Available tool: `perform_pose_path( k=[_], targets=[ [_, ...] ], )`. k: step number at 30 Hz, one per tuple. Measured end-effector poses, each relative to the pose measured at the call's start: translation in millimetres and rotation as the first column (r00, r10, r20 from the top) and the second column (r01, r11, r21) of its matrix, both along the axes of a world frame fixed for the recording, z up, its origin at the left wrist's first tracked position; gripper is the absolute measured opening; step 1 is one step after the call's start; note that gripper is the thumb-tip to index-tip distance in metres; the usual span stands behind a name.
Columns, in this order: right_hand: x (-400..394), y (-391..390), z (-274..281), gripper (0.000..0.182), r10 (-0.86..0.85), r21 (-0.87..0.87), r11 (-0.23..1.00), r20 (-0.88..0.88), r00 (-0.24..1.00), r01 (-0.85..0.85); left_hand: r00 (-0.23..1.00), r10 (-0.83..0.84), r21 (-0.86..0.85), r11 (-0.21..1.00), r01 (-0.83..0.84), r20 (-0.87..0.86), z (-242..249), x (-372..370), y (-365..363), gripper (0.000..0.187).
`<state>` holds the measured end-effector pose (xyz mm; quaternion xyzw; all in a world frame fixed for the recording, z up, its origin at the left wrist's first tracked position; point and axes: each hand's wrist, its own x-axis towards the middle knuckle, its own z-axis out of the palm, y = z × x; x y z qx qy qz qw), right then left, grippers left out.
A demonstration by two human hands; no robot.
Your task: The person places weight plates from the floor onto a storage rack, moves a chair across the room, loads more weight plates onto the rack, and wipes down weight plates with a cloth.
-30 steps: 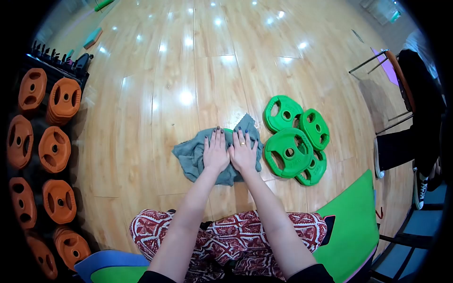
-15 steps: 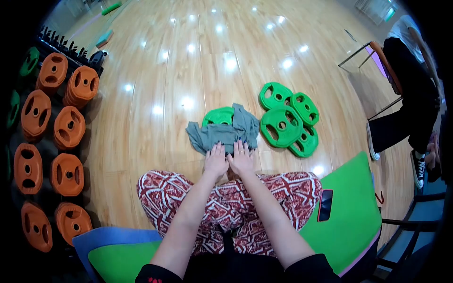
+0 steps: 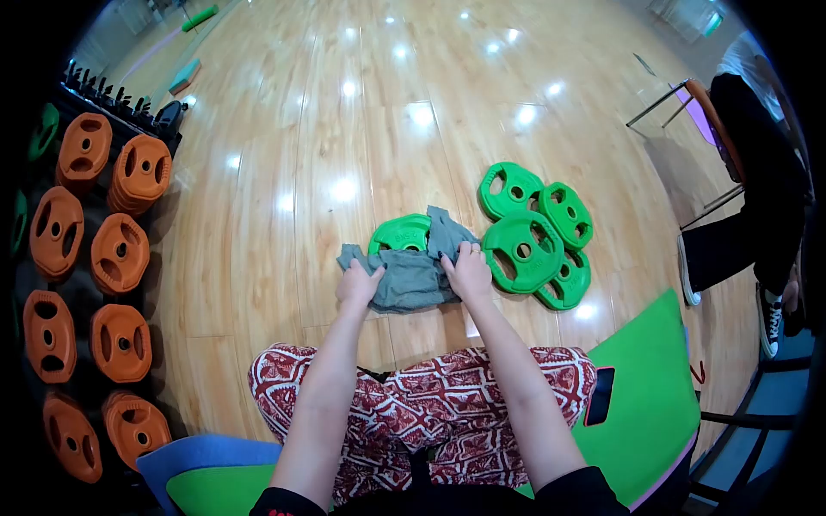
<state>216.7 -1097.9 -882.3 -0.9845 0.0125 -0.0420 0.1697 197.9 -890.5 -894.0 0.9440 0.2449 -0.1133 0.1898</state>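
A grey cloth point(image 3: 413, 279) is draped over the near part of a green weight plate point(image 3: 397, 233) lying on the floor. The plate's far rim shows beyond the cloth; its near side is hidden. At the cloth's left edge, my left hand point(image 3: 357, 285) is closed on the fabric, thumb toward the middle. My right hand point(image 3: 469, 273) grips the cloth's right side, close to the stacked green plates point(image 3: 522, 251). Both forearms reach forward over my crossed legs in red-and-white patterned trousers point(image 3: 422, 404).
Orange weight plates point(image 3: 121, 342) fill a rack at left. A phone point(image 3: 600, 396) lies on a green mat point(image 3: 650, 387) at my right. Further right, a person point(image 3: 740, 181) in black trousers sits on a chair point(image 3: 716, 129). Glossy wooden floor point(image 3: 284, 129) stretches ahead.
My hands have moved apart from the cloth's near middle to its left and right sides, and now grip it. The view has shifted slightly.
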Motion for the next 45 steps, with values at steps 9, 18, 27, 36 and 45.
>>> perform_pose_path(
  k=[9, 18, 27, 36, 45],
  targets=[
    [30.9, 3.2, 6.6, 0.024, -0.133, 0.191, 0.970, -0.088, 0.987, 0.148, 0.957, 0.115, -0.337, 0.941, -0.019, 0.266, 23.3, 44.6, 16.7, 0.028],
    [68.4, 33.6, -34.4, 0.050, 0.268, 0.081, 0.958, 0.075, 0.961, -0.273, 0.869, -0.325, 0.071, 0.944, 0.322, 0.373, -10.6, 68.4, -35.1, 0.053],
    [52.9, 43.4, -37.9, 0.051, 0.219, -0.016, 0.976, -0.027, 0.975, -0.219, 0.820, -0.496, 0.213, 0.867, 0.450, 0.287, -21.6, 55.2, -37.7, 0.054],
    [-20.2, 31.6, -30.0, 0.050, 0.183, -0.078, 0.978, -0.125, 0.975, -0.193, 0.853, -0.495, 0.122, 0.869, 0.480, 0.167, -12.4, -27.6, -54.9, 0.058],
    [-70.1, 24.6, -16.1, 0.055, 0.157, -0.120, 0.972, -0.299, 0.941, -0.200, 0.886, -0.463, -0.020, 0.886, 0.463, 0.007, 2.7, -64.5, -57.0, 0.059]
  ],
)
